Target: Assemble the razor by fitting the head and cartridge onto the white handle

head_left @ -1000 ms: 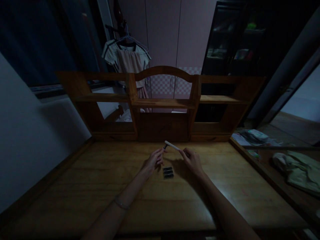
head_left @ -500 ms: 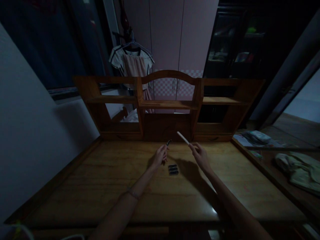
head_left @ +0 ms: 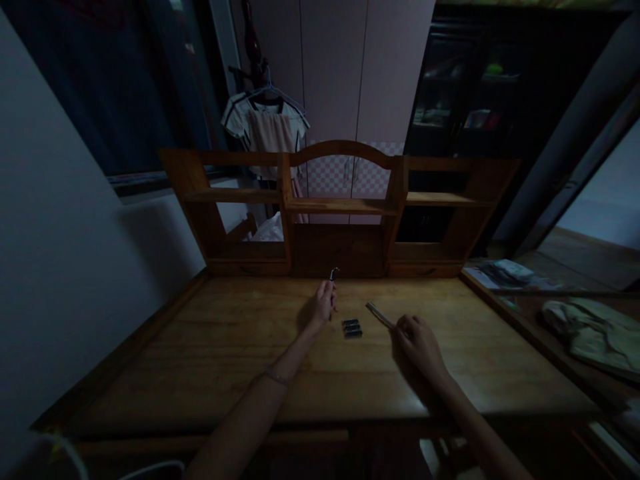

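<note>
On the wooden desk, my left hand is closed around a small tool with a thin, bent metal tip pointing away from me. Its handle is mostly hidden in my fingers. My right hand is low over the desk at the right, fingers closed on the near end of a slim, straight stick-like thing. That thing looks greyish and slants up to the left; its kind is unclear in the dim light. Between my hands lie three short dark pieces side by side, too small to name.
A wooden shelf unit with small drawers stands along the desk's back edge. A white wall borders the left side. Beyond the right edge lie a pale cloth bundle and papers. Hanging clothes are behind the shelf.
My right hand has moved down and to the right, lowering the stick-like thing toward the desk. My left hand has shifted slightly, its tool tip now pointing more upward. The dark pieces remain on the desk.
</note>
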The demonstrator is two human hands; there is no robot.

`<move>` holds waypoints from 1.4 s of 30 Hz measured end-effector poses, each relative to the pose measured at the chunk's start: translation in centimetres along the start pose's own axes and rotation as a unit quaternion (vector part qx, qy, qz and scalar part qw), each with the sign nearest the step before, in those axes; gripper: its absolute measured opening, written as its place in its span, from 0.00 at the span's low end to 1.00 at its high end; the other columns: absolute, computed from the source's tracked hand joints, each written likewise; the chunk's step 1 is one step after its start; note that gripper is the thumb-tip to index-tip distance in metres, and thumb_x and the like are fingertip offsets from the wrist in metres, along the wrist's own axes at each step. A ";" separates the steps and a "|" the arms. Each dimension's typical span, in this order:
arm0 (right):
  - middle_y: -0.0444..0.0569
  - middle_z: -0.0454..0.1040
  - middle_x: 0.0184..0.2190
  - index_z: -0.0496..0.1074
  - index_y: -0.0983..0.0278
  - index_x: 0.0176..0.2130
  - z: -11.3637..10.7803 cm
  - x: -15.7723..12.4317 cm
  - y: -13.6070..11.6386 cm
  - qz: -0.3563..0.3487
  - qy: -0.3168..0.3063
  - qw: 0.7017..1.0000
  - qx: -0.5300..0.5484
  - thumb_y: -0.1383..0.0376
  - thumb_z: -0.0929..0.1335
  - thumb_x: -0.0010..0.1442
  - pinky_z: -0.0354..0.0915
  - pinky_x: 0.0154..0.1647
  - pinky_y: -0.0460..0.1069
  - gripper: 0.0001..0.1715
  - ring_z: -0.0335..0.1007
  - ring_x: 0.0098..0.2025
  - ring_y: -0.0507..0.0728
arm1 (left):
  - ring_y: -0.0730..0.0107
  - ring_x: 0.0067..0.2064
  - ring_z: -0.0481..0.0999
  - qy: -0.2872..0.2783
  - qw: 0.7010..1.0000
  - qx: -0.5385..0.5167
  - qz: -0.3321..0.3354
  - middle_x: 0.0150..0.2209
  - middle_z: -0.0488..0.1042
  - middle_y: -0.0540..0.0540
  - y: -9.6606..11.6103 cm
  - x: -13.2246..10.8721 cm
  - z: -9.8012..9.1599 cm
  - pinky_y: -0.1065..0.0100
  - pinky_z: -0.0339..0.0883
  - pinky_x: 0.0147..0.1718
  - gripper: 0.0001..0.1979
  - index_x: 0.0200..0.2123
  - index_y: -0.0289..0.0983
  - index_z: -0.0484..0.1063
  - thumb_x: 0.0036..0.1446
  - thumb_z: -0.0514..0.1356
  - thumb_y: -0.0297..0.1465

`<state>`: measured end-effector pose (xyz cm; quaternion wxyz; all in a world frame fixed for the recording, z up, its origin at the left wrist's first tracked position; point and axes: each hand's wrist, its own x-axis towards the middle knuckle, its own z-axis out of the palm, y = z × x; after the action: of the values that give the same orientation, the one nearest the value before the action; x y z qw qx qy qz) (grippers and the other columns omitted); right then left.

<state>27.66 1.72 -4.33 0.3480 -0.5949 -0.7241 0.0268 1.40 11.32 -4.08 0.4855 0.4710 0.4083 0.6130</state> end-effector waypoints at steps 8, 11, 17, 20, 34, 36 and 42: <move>0.53 0.67 0.44 0.68 0.61 0.47 -0.3 1.8 -3.4 -0.106 -0.009 0.992 0.073 0.63 0.63 0.60 0.64 0.41 0.51 0.14 0.67 0.43 0.58 | 0.82 0.14 0.54 -0.006 1.000 -0.018 -0.006 0.18 0.56 0.58 0.1 0.3 0.0 0.78 0.54 0.13 0.20 0.30 0.38 0.60 0.56 0.52 0.50; 0.50 0.68 0.43 0.70 0.61 0.44 0.3 3.7 -6.0 -0.198 -0.131 0.963 0.126 0.66 0.65 0.60 0.63 0.44 0.50 0.11 0.67 0.43 0.55 | 0.82 0.14 0.54 -0.009 1.000 -0.018 -0.005 0.18 0.56 0.58 0.0 0.3 0.0 0.79 0.53 0.13 0.19 0.30 0.38 0.60 0.56 0.52 0.49; 0.48 0.70 0.36 0.72 0.64 0.37 2.6 5.8 -7.1 -0.178 -0.262 0.944 0.087 0.67 0.72 0.50 0.62 0.37 0.47 0.11 0.66 0.37 0.54 | 0.82 0.13 0.53 -0.013 1.000 -0.006 -0.004 0.17 0.54 0.59 0.0 0.0 -0.4 0.78 0.54 0.13 0.20 0.30 0.38 0.60 0.56 0.51 0.50; 0.48 0.71 0.35 0.71 0.65 0.38 3.0 6.4 -6.8 -0.165 -0.279 0.942 0.085 0.70 0.70 0.50 0.61 0.35 0.45 0.12 0.67 0.35 0.53 | 0.81 0.13 0.53 -0.015 1.000 -0.006 -0.003 0.16 0.54 0.59 0.0 0.1 -0.2 0.78 0.53 0.13 0.20 0.30 0.38 0.60 0.55 0.52 0.50; 0.47 0.74 0.31 0.74 0.66 0.37 2.9 8.7 -7.5 -0.159 -0.388 0.904 0.084 0.66 0.73 0.45 0.59 0.29 0.44 0.15 0.68 0.32 0.53 | 0.82 0.12 0.48 -0.059 0.998 -0.015 -0.033 0.15 0.51 0.61 -0.5 0.1 0.5 0.78 0.51 0.12 0.21 0.30 0.38 0.60 0.54 0.52 0.52; 0.46 0.74 0.31 0.74 0.66 0.36 3.0 9.2 -7.5 -0.164 -0.400 0.899 0.076 0.64 0.73 0.45 0.58 0.28 0.43 0.15 0.68 0.31 0.53 | 0.82 0.12 0.48 -0.065 0.997 -0.021 -0.046 0.14 0.50 0.61 -0.7 0.4 0.6 0.78 0.51 0.12 0.21 0.30 0.38 0.60 0.54 0.52 0.52; 0.44 0.74 0.29 0.74 0.65 0.33 3.4 9.6 -7.1 -0.173 -0.408 0.894 0.071 0.66 0.73 0.44 0.56 0.27 0.43 0.13 0.67 0.29 0.52 | 0.82 0.12 0.48 -0.059 0.996 -0.035 -0.063 0.14 0.49 0.61 -0.8 0.8 0.7 0.78 0.47 0.11 0.21 0.30 0.38 0.59 0.53 0.54 0.52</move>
<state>19.39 9.40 0.88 0.0630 -0.3710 -0.8899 0.2578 2.22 12.31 -4.56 0.5625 0.4622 0.3861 0.5664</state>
